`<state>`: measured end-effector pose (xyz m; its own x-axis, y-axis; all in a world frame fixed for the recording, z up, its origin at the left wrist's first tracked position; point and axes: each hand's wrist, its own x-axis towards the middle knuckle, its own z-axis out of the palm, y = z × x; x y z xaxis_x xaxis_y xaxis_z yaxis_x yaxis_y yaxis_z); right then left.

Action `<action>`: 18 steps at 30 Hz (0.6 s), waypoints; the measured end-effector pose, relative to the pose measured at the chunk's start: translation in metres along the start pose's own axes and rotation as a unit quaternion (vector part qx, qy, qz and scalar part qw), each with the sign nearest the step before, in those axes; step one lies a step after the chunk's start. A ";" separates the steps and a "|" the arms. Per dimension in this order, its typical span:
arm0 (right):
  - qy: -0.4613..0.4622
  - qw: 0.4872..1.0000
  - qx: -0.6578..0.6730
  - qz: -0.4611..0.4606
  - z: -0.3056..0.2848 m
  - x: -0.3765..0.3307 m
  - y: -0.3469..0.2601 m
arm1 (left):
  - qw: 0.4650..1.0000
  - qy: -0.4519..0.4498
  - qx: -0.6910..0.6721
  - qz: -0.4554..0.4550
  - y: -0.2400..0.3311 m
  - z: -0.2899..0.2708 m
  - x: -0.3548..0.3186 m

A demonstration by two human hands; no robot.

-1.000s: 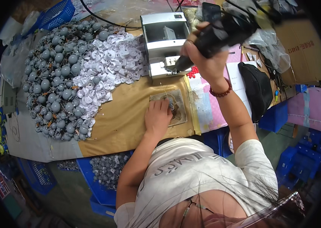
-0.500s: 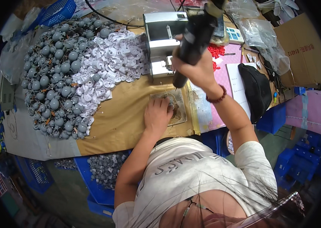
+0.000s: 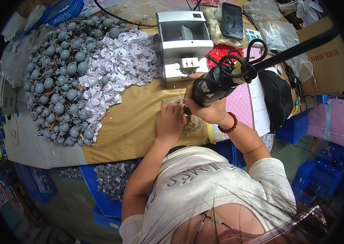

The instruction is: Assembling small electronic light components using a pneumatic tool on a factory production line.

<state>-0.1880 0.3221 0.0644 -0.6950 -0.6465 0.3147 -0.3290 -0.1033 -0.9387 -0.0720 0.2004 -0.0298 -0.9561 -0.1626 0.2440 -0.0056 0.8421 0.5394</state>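
My right hand point(image 3: 212, 111) is wrapped around the body of a black electric screwdriver point(image 3: 207, 88), its coiled cord point(image 3: 237, 67) at the top end. The tool points down beside the fingertips of my left hand point(image 3: 171, 122). Those left fingers are curled down and pressed together over a small plate point(image 3: 196, 124) lying on the brown table cover point(image 3: 131, 122). Whatever they hold there is hidden by the fingers and the screwdriver.
Grey ball-shaped parts with wires point(image 3: 54, 89) and white plastic pieces point(image 3: 119, 61) are heaped at left. Behind my hands stands a silver machine point(image 3: 184, 44). Red pieces point(image 3: 222, 55), a phone point(image 3: 232, 20) and a black pouch point(image 3: 277, 99) lie to the right.
The screwdriver and my right hand have come down and toward me, bringing the tool's tip beside my left fingers. My left hand has barely moved.
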 end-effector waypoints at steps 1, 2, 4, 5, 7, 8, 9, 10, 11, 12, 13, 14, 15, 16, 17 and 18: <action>0.001 1.000 -0.004 -0.008 0.000 0.001 -0.001 | 1.000 0.001 0.000 0.002 0.000 0.001 0.000; 0.001 1.000 -0.005 -0.018 0.001 0.002 -0.002 | 1.000 0.005 0.002 0.004 -0.001 0.001 0.000; -0.010 0.999 -0.009 -0.034 0.000 0.001 0.001 | 1.000 0.008 0.004 0.008 -0.001 0.000 0.000; -0.014 0.999 -0.018 -0.040 -0.001 0.001 0.001 | 1.000 0.008 0.002 0.010 0.000 -0.001 0.000; -0.022 0.997 -0.041 -0.054 -0.002 0.002 0.000 | 1.000 0.003 -0.002 0.008 0.000 -0.002 0.000; -0.025 0.996 -0.056 -0.060 -0.003 0.003 -0.001 | 1.000 -0.002 -0.004 0.005 0.000 -0.002 0.000; -0.026 0.996 -0.053 -0.060 -0.003 0.003 -0.001 | 1.000 -0.003 -0.004 0.005 0.000 -0.002 0.001; -0.027 0.997 -0.050 -0.059 -0.003 0.003 -0.002 | 1.000 -0.004 -0.004 0.006 0.001 -0.002 0.001; -0.028 0.997 -0.043 -0.060 -0.003 0.002 0.000 | 1.000 0.001 -0.002 0.008 0.001 -0.003 0.001; -0.028 0.997 -0.034 -0.057 -0.003 0.001 0.001 | 1.000 0.003 -0.002 0.008 0.001 -0.003 0.001; -0.028 0.998 -0.024 -0.054 -0.002 0.000 0.001 | 1.000 0.005 -0.002 0.008 0.001 -0.004 0.001; -0.025 0.999 -0.015 -0.046 -0.002 -0.001 0.001 | 1.000 0.003 -0.007 0.008 0.001 -0.004 0.002; -0.022 0.999 -0.005 -0.038 -0.003 -0.001 0.001 | 1.000 0.002 -0.011 0.008 0.001 -0.004 0.002; -0.021 0.999 -0.001 -0.038 -0.003 -0.001 0.000 | 1.000 0.000 -0.015 0.008 0.001 -0.005 0.002; -0.021 0.999 0.004 -0.038 -0.002 -0.001 -0.001 | 1.000 -0.001 -0.016 0.007 0.000 -0.004 0.001; -0.020 0.999 0.009 -0.038 -0.002 -0.001 -0.001 | 1.000 -0.001 -0.016 0.007 0.000 -0.004 0.001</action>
<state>-0.1883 0.3241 0.0651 -0.6421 -0.6664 0.3789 -0.3672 -0.1665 -0.9151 -0.0715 0.1980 -0.0264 -0.9566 -0.1500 0.2497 0.0170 0.8269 0.5621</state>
